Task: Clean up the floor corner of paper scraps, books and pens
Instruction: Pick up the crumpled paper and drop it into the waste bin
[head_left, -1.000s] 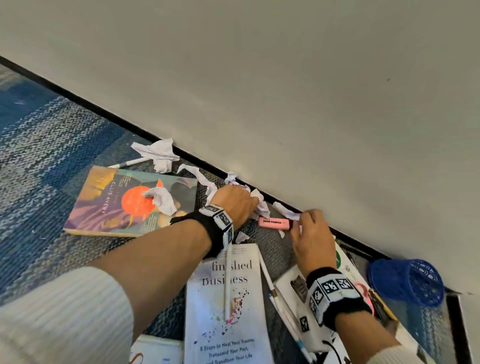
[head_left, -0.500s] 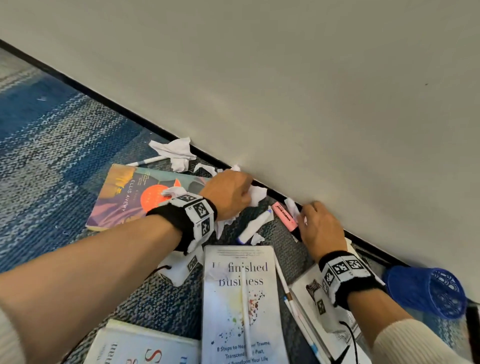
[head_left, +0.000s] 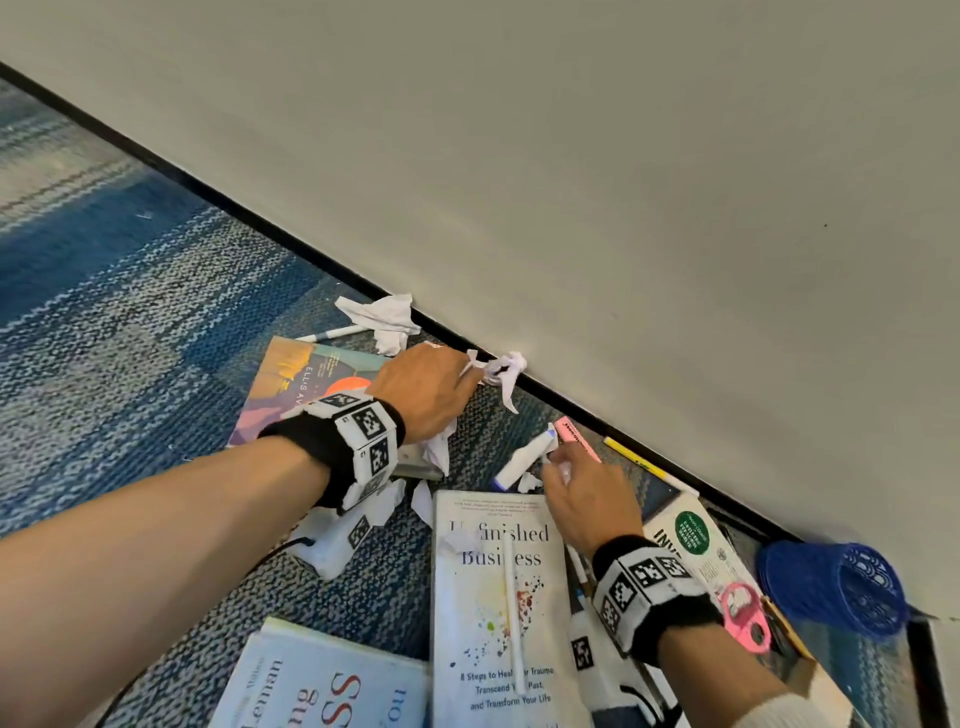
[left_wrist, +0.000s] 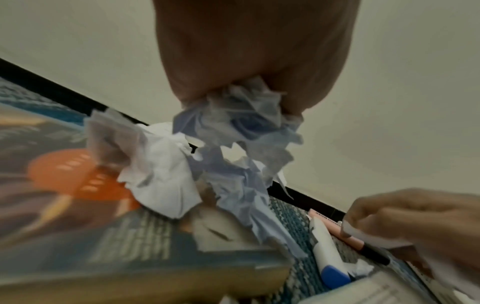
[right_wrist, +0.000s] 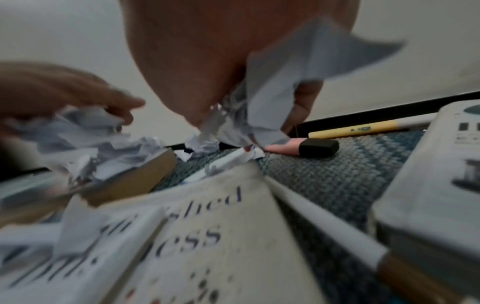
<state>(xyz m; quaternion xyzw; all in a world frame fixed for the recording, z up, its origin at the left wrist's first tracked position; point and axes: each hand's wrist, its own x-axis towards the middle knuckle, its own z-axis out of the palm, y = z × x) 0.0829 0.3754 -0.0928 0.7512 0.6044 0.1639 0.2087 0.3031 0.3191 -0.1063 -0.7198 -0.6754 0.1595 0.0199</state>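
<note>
Gathering: both hands are collecting torn white paper scraps off the blue-grey woven carpet (head_left: 156, 338) beside the pale wall.
Left hand (head_left: 426, 395): fingers curled tight round a crumpled white paper wad (left_wrist: 241, 131), held over the colourful paperback with an orange circle (head_left: 306, 379).
Right hand (head_left: 587, 499): fingers pinch a small white paper scrap (right_wrist: 272, 98), just beside the white marker with a blue cap (head_left: 522, 460) and the pink highlighter (head_left: 571, 434).
Doing it well: probably pick only the loose scraps, keep the wad squeezed so no piece drops, and leave the pens for a separate pass.
Still lying: a large crumpled white sheet (head_left: 387, 319) by the black skirting; the white hardback book titled Unfinished Business (head_left: 501, 608).
Hard to see: both wrist views are blurred; the left palm is hidden; scraps under the forearms cannot be counted.
</note>
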